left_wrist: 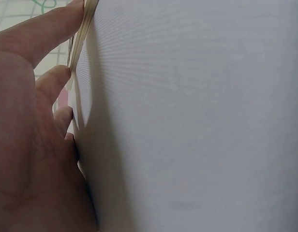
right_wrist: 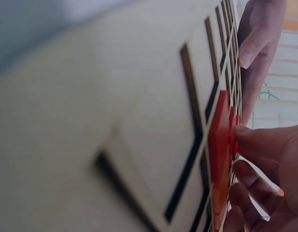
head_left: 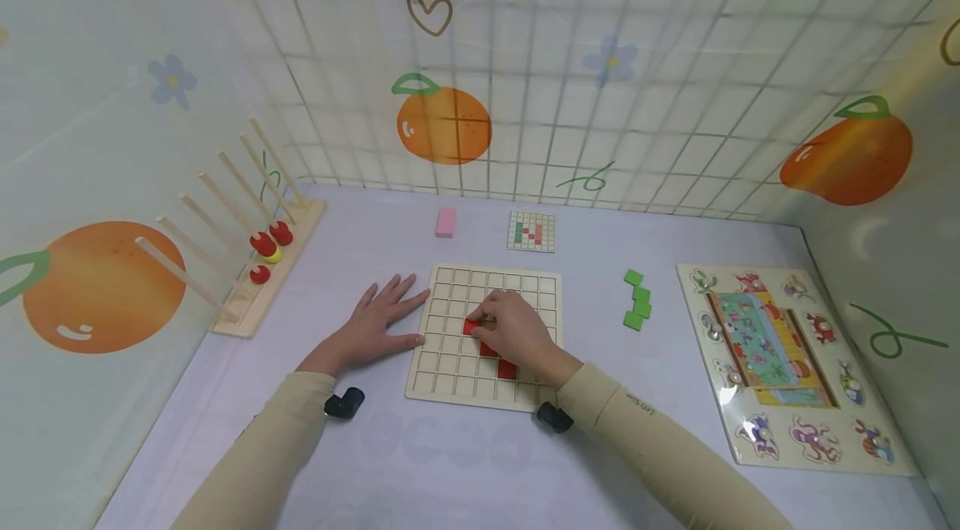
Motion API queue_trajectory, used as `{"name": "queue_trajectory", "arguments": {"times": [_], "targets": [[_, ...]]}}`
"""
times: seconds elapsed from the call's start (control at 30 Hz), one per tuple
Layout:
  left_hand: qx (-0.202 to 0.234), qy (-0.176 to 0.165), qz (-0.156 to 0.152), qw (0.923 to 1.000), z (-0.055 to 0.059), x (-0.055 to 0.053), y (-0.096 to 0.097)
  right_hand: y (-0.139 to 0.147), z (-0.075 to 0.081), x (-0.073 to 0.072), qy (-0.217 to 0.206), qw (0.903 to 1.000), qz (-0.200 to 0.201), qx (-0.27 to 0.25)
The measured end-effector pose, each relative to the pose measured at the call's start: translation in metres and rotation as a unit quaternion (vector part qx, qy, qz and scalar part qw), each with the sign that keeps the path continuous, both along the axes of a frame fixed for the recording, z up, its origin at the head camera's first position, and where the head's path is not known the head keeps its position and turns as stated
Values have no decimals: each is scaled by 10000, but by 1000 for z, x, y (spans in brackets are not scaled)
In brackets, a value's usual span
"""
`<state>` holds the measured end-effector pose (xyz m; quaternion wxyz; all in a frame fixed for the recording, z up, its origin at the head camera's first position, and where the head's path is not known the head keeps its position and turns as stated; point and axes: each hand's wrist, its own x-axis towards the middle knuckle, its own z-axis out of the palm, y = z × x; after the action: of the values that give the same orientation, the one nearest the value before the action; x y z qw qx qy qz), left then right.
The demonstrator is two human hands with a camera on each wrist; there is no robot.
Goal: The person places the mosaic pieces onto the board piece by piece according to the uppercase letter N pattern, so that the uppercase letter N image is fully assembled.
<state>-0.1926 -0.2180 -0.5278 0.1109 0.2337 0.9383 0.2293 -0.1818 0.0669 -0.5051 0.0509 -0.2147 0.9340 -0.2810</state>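
Note:
A wooden grid board (head_left: 448, 367) with square recesses lies in front of me. My right hand (head_left: 517, 334) is over its middle and pinches a red square tile (head_left: 471, 327) at a recess between thumb and fingers. Two more red tiles, a nearer one (head_left: 507, 370) and one partly under the hand (head_left: 488, 351), form a diagonal with it. In the right wrist view the thumb of the right hand (right_wrist: 270, 154) is against the farther red. My left hand (head_left: 372, 322) lies spread, thumb and index fingertip touching the board's left edge (left_wrist: 82, 36).
Behind the board are a pattern card (head_left: 532, 231) and a pink block (head_left: 446, 222). Several green tiles (head_left: 637, 301) lie to the right, before an animal puzzle board (head_left: 817, 438). A pegged wooden stand (head_left: 240, 322) with red and yellow pieces stands at the left.

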Motion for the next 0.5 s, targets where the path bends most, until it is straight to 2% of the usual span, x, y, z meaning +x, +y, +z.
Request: {"name": "queue_trajectory", "arguments": {"times": [0.27,0.5], "targets": [[-25,-4,16,10000,1,0,1,3,2,1,-1,10000,-56,-24],[-2,-20,29,10000,4,2,2,16,5,3,-214,9983,-311,-437]]}}
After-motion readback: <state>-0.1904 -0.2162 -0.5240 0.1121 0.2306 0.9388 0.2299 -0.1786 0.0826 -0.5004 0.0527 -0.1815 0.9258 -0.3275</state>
